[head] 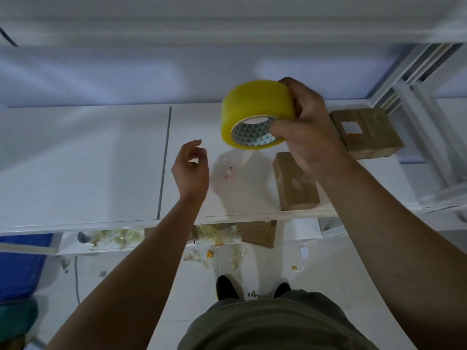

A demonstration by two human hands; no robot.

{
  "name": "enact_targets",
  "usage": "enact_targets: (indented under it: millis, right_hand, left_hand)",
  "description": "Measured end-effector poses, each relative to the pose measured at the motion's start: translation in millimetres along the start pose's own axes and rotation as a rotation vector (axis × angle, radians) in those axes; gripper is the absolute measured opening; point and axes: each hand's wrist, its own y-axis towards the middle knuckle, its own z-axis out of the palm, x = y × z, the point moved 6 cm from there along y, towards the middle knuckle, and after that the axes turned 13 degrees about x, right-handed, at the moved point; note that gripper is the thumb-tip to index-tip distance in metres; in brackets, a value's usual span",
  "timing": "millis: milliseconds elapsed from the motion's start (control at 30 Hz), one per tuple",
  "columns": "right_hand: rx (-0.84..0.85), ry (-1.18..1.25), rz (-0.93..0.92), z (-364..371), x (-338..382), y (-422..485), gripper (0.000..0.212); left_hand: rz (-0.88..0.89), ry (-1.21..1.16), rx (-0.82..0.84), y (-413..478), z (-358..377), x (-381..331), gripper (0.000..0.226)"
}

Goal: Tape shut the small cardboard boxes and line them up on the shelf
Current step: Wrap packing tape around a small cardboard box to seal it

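Note:
A yellow roll of packing tape (255, 107) is held up above the white shelf (101, 160) by my right hand (310, 132), thumb inside the core. My left hand (192, 170) hovers lower and to the left of the roll, fingers curled and apart, holding nothing. One small brown cardboard box (295, 185) lies on the shelf under my right wrist. Two more boxes (366, 132) sit side by side at the shelf's right end, partly hidden by my right hand. A crumpled bit of clear tape (228, 173) lies on the shelf between my hands.
A white metal rack frame (414, 97) rises at the right. Flat cardboard pieces (260, 233) and scraps of used tape (116, 238) lie on the lower level and floor. A blue bin (20, 269) stands at the left. My shoes (227, 286) are on the floor below.

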Motion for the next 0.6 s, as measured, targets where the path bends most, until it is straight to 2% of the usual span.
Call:
enact_targets:
  millis: [67, 100, 200, 233, 300, 433, 600]
  right_hand:
    - [0.010, 0.114, -0.025, -10, 0, -6, 0.034]
    - [0.014, 0.176, -0.036, -14, -1, -9, 0.034]
    - [0.011, 0.319, -0.055, -31, -2, -22, 0.037]
    - [0.007, 0.338, -0.055, -38, -2, -26, 0.038]
    - [-0.004, 0.338, -0.052, -53, -3, -36, 0.044]
    - [-0.025, 0.350, -0.078, -90, -4, -57, 0.042]
    - [-0.009, 0.217, -0.004, -140, -22, -83, 0.043]
  left_hand:
    - [-0.095, -0.320, 0.079, -17, 22, -14, 0.015]
    - [-0.226, -0.512, 0.199, -28, 42, -20, 0.023]
    - [-0.705, -1.029, 0.624, -71, 100, -40, 0.066]
    - [-0.777, -1.159, 0.713, -82, 112, -50, 0.071]
    - [-0.790, -1.317, 0.736, -93, 127, -67, 0.066]
    - [-0.698, -1.255, 0.628, -94, 147, -78, 0.021]
    - [-0.455, -0.936, 0.558, -90, 142, -74, 0.014]
